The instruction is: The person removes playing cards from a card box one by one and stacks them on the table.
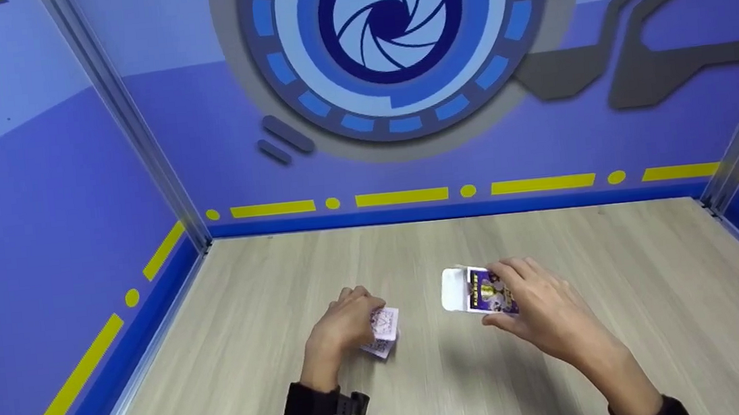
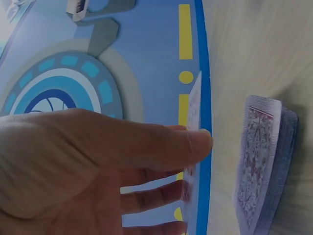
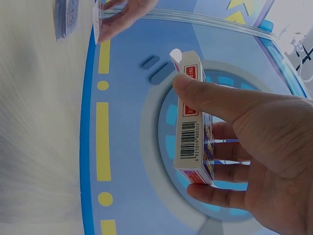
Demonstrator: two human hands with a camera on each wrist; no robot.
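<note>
My left hand [image 1: 348, 321] pinches a thin bunch of playing cards [image 2: 193, 112] between thumb and fingers, held up off the table. Below it, the rest of the deck [image 2: 257, 161] lies stacked on the table, its patterned back upward; in the head view the hand partly covers this deck [image 1: 380, 349]. To the right, my right hand [image 1: 548, 305] grips a purple and white card box [image 1: 491, 290] above the table. The box's white flap [image 1: 454, 289] stands open toward the left. A barcode shows on the side of the box [image 3: 188, 139] in the right wrist view.
Both hands work over a wood-grain table [image 1: 428, 391]. A blue-purple panel [image 1: 200, 142] with a round printed emblem rises at the table's back edge, and a side wall [image 1: 23, 268] stands at the left. Metal posts [image 1: 123, 116] mark the corners.
</note>
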